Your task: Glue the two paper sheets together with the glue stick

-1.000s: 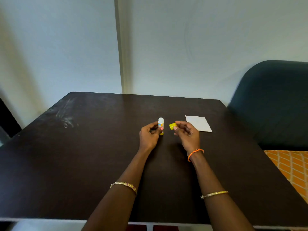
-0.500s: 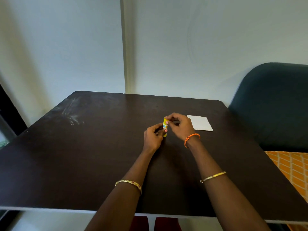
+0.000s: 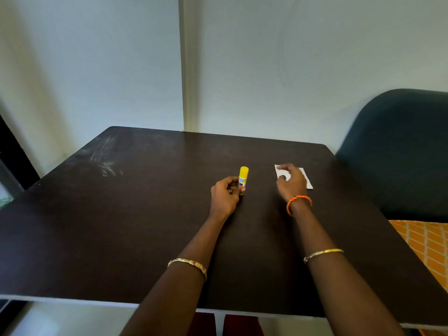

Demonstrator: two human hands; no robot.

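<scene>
Right now the left hand (image 3: 226, 193) clamps the capped glue stick (image 3: 243, 180) upright mid-table, while the right hand (image 3: 291, 179) rests loosely open on the paper sheets (image 3: 306, 179) toward the table's far right edge. Thin, floppy paper probably lifts best by a corner.

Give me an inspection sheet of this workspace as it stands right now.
Surface: dark table, pale scuff marks at its far left.
Job's things: glue stick upright, yellow cap on; white paper flat on the table, sheet count cannot be told.
Clutter: nothing seen.
Grips: left hand closed around the glue stick's lower body; right hand over the paper, fingers curled, contact unclear.
Cables: nothing seen.
Surroundings: pale wall behind; dark chair at right; orange patterned fabric beside the table.
</scene>
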